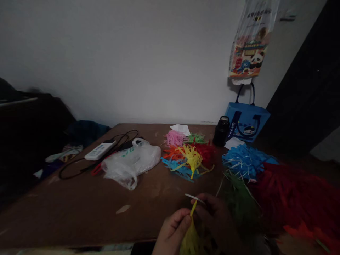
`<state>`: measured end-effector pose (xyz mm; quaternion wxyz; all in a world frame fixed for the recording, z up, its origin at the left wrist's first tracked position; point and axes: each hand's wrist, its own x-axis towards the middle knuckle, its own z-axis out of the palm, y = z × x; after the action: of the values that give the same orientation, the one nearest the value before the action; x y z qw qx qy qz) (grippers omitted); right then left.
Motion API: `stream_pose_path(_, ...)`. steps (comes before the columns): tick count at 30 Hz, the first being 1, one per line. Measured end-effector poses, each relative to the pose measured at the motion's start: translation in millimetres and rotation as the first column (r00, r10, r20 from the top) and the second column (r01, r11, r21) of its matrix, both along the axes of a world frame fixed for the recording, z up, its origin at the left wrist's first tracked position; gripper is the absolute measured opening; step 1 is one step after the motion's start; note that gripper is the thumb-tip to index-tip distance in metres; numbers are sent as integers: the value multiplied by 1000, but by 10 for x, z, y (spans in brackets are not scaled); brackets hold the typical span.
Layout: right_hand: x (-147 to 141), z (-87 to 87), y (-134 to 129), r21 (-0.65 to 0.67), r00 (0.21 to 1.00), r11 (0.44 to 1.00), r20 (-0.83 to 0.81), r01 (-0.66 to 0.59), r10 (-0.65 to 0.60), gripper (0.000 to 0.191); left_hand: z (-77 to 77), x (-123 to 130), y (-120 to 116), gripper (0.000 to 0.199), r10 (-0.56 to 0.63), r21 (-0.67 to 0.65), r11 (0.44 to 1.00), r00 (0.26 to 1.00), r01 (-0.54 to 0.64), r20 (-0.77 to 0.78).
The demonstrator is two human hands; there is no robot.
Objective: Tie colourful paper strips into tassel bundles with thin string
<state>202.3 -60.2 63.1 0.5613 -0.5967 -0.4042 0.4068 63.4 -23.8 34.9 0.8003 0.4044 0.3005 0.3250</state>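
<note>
My left hand pinches a yellow fringed tassel just below its twisted top, which points up between my hands. The fringe hangs down toward the table's front edge. My right hand is close beside it, its fingers closed on a thin white strip lying across the tassel's tip. Shadow hides part of my right hand's fingers. Beyond my hands, a finished-looking yellow tassel lies on a pile with blue, orange, red, pink and green fringes.
On the brown table sit a white plastic bag, a white power strip with black cables, and a black bottle. To the right are a blue bag, a blue fringe heap and a large red heap.
</note>
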Motion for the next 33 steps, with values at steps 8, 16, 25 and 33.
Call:
stream_pose_path(8,24,-52,20,-31,996,999,89,28,-25,20,-62,6,13,42,88,251,967,985,-49,-147)
stream_pose_path(16,-27,-107,69,-16,987,999,158,-33,35,10,-105,-48,78,27,189,604,797,941,21,-281)
stream_pose_path(25,14,-118,78,26,970,992,214,-125,117,11,-131,-112,117,17,219,779,624,946,54,-240)
stream_pose_path(33,32,-223,82,-25,968,986,189,-165,167,6,-157,-126,135,19,207,694,719,939,44,-273)
